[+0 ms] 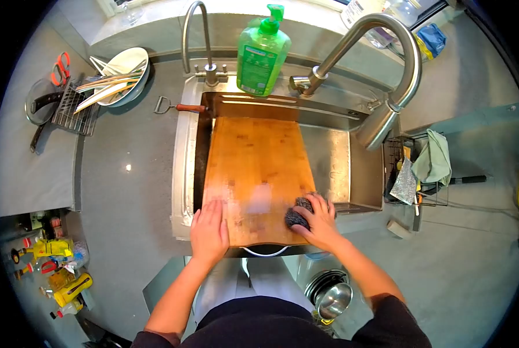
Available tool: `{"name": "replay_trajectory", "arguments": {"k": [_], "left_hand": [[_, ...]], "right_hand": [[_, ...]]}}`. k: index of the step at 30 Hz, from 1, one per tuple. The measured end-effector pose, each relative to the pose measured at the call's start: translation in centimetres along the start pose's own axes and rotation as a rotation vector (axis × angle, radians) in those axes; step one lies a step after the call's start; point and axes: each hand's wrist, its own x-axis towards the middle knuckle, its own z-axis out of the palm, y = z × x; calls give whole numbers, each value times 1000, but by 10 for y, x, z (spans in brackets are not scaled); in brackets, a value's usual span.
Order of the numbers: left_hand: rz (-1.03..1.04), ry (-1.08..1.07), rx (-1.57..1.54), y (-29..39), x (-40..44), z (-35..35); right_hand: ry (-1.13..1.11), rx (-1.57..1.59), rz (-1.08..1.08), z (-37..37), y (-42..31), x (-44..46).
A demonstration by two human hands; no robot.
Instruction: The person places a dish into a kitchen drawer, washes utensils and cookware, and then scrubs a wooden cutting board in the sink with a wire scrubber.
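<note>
Mostly grey counter: it runs around a metal sink [367, 174] and carries, on the left, a bowl [129, 60] with chopsticks, a wire rack [76, 107] and red-handled scissors [61, 69].
Back edge of the sink: a green soap bottle [263, 55] stands upright between a small tap [211, 72] and a large curved tap [407, 69].
Right side of the room: a wire basket [394, 152] holds a pale green cloth [433, 159].
Below the counter: metal pots [334, 300] sit to the right of the person's legs, and bottles crowd a space at far left.
Wooden board [259, 151]: it lies over the left and middle of the sink, its near end toward the person, beneath both hands.
Left hand [209, 232]: open and flat, fingers together, it touches the board's near left part and grips nothing that shows.
Right hand [319, 223]: partly closed, with thumb and fingers spread around a dark scrubber [294, 217], it holds this against the board near the right edge.
</note>
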Motion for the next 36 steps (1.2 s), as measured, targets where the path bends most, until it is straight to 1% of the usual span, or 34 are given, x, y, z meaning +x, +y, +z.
{"name": "replay_trajectory", "arguments": {"k": [3, 4, 6, 7, 8, 11, 12, 15, 16, 19, 20, 21, 23, 24, 25, 26, 27, 29, 31, 33, 36], "left_hand": [[-112, 240, -354, -10, -5, 9], [-128, 272, -422, -13, -5, 12], [-187, 366, -452, -16, -7, 18], [-215, 419, -466, -16, -6, 20], [-224, 414, -482, -12, -6, 16], [-233, 420, -465, -18, -7, 21], [-263, 417, -518, -21, -9, 24], [-236, 469, -613, -26, -7, 30], [-225, 469, -639, -25, -7, 28], [-228, 486, -663, -17, -6, 14], [-225, 489, -636, -19, -6, 16], [-230, 481, -612, -19, -6, 16], [-215, 489, -627, -25, -8, 26], [-222, 502, -652, -28, -6, 28], [-230, 516, -681, -29, -7, 31], [-241, 528, -707, -29, -7, 33], [-233, 523, -686, -30, -6, 32], [-227, 515, -639, -27, -6, 28], [-210, 487, -583, -23, -6, 21], [-191, 433, -498, -22, -3, 13], [-157, 355, -406, -25, -4, 14]], "right_hand": [[-173, 144, -39, 9, -11, -5], [-187, 191, -96, 16, -22, 6], [-223, 285, -211, 42, -64, 44], [-142, 349, -317, 54, -84, 68], [-150, 387, -369, 62, -102, 93], [104, 397, -279, 89, -84, 127], [112, 384, -208, 76, -79, 117], [-201, 318, -237, 55, -111, 66], [-125, 362, -329, 54, -122, 66], [-101, 373, -469, 94, -131, 130], [-85, 346, -422, 106, -124, 156], [-13, 409, -321, 114, -107, 178], [-4, 253, -173, 104, -84, 178], [17, 245, -192, 100, -88, 155], [-88, 219, -188, 90, -102, 131], [-203, 154, -247, 82, -117, 114], [-124, 268, -353, 85, -132, 96], [-125, 334, -438, 83, -139, 119], [-75, 291, -415, 119, -111, 173], [-272, 175, -40, 113, -79, 215], [-168, 88, -45, 102, -62, 154]]}}
